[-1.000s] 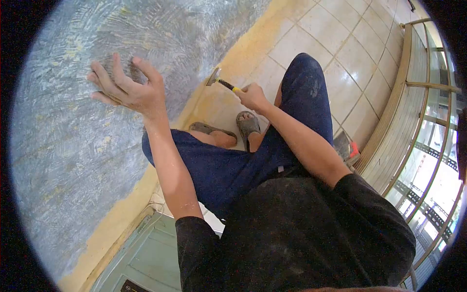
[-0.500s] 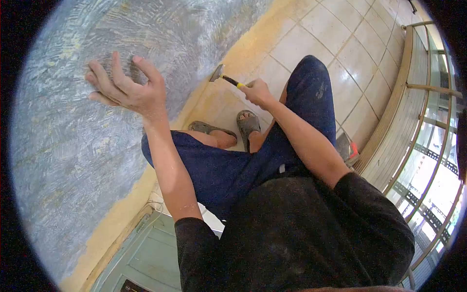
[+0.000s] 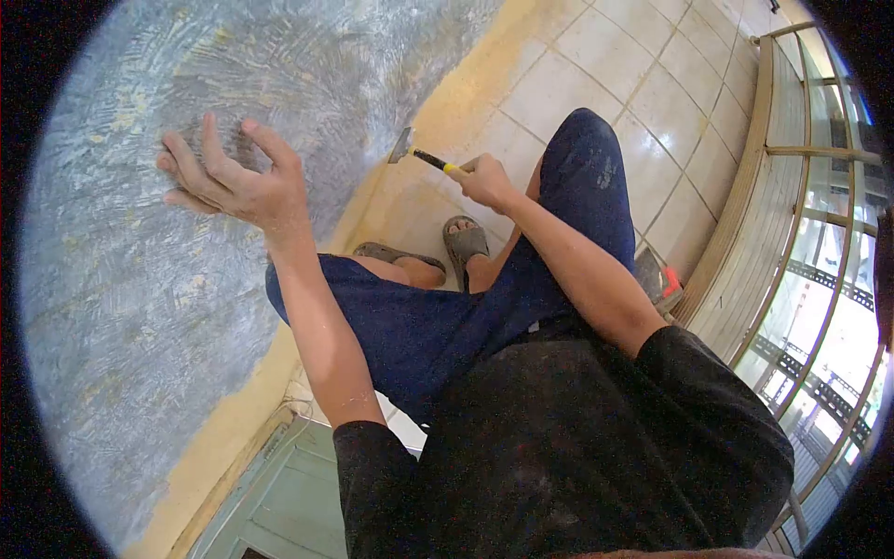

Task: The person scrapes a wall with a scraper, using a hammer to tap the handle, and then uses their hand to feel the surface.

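Note:
My left hand (image 3: pixel 237 182) is raised before the rough blue-grey wall (image 3: pixel 140 307), its fingers spread and bent, with nothing held. Whether it touches the wall I cannot tell. My right hand (image 3: pixel 484 182) is closed round the yellow and black handle of a scraper (image 3: pixel 430 160). The scraper's metal head points left, at the lower edge of the blue-grey surface, where a yellowish band (image 3: pixel 466 88) begins.
Pale floor tiles (image 3: pixel 605 56) lie beyond my knees. My sandalled feet (image 3: pixel 466 244) are below the scraper. A tool with a red part (image 3: pixel 669 281) lies right of my thigh, near a barred window (image 3: pixel 815 279). A green door (image 3: pixel 289 484) stands at lower left.
The view has shifted slightly. My right hand and the scraper appear a little further left, and my left hand slightly lower and to the left. The grip is the same.

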Demonstrator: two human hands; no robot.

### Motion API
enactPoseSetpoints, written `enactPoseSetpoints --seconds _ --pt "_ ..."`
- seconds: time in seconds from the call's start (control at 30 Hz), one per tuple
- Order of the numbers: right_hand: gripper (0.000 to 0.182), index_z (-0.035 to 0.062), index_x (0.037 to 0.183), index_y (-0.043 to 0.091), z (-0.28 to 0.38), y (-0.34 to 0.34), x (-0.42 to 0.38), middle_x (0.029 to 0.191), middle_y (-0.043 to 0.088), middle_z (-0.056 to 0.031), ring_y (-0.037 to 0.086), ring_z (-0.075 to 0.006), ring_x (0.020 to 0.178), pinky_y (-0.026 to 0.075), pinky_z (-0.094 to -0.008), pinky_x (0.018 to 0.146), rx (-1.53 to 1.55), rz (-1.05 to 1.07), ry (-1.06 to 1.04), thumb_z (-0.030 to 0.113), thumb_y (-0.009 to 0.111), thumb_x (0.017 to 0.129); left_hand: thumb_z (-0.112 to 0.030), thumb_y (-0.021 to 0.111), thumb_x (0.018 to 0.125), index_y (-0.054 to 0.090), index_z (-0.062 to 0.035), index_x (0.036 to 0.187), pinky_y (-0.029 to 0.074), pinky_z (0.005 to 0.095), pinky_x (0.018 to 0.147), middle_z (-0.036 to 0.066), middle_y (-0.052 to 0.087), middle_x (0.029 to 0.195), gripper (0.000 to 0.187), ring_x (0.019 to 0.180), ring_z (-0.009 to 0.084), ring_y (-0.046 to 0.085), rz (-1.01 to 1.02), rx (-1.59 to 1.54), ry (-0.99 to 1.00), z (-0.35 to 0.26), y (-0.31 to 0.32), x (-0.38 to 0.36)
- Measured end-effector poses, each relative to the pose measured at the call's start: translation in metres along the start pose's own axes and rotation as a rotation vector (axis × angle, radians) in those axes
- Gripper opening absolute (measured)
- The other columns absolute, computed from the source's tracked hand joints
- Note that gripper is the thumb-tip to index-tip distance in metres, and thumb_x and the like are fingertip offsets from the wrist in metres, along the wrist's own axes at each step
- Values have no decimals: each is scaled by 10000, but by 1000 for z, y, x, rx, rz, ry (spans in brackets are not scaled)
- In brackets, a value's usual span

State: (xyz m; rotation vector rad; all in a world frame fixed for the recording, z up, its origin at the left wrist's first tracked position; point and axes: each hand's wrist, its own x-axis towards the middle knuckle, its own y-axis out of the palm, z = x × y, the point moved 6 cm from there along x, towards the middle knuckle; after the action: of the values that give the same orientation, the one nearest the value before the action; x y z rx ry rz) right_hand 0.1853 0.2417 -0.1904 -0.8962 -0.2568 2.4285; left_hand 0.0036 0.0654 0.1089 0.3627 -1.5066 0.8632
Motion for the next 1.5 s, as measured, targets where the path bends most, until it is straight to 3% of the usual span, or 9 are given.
enactPoseSetpoints --seconds 0.17,0.23,0.47,0.77,0.83,1.03,1.13,1.4,1.5 --pt "434 -49 786 729 -19 22 29 590 611 -93 536 -152 482 448 -354 481 -59 -61 46 372 699 886 -246 633 905 564 -94 1273 -10 483 1224 195 440 1467 404 1471 316 272 21 -6 -15 -1 0 -3" --pt "461 -69 652 664 -11 25 27 595 628 -190 624 -257 540 496 -414 557 -51 -111 -14 349 709 841 -240 632 905 564 -93 1275 -8 487 1223 195 444 1465 404 1471 317 271 34 7 -6 -1 -1 -7" --pt "481 -65 640 663 -4 7 12 559 611 -212 629 -282 542 503 -420 560 -24 -4 74 366 694 849 -235 626 909 565 -98 1273 8 488 1224 200 439 1467 393 1466 317 279 44 20 39 4 0 -8" --pt "470 -43 645 666 15 -26 -2 598 629 -169 592 -239 530 466 -412 513 -35 -165 -53 373 704 859 -246 617 919 564 -106 1266 -2 482 1225 199 443 1458 378 1465 317 279 49 23 38 7 2 -10" --pt "429 -48 814 737 14 -31 9 595 608 -82 526 -138 480 410 -339 438 -50 -57 49 375 712 880 -245 614 920 565 -105 1264 -3 483 1225 198 441 1460 375 1467 321 276 53 15 44 9 2 -13" --pt "382 -44 826 744 -11 -10 50 577 589 -63 481 -125 433 377 -322 410 -56 -128 32 333 707 882 -249 611 923 569 -101 1257 -7 488 1225 192 443 1458 367 1470 331 266 55 39 10 1 3 -11" --pt "466 -52 629 642 5 -31 31 528 579 -132 556 -208 468 466 -401 493 -22 -116 3 356 702 845 -256 615 924 570 -93 1251 -5 491 1225 189 446 1453 368 1470 330 266 35 54 14 2 4 -9" --pt "459 -3 630 669 3 -56 25 544 581 -73 516 -156 437 415 -335 429 17 -46 112 394 714 856 -255 613 921 574 -87 1241 -26 492 1223 199 448 1446 364 1471 325 263 13 -4 -13 -7 5 -4" --pt "458 -38 699 681 19 -53 16 611 635 -144 575 -206 498 459 -375 471 7 -86 -13 396 727 836 -256 609 922 574 -85 1240 -32 495 1219 208 447 1446 363 1473 329 258 -41 34 8 -9 7 2"
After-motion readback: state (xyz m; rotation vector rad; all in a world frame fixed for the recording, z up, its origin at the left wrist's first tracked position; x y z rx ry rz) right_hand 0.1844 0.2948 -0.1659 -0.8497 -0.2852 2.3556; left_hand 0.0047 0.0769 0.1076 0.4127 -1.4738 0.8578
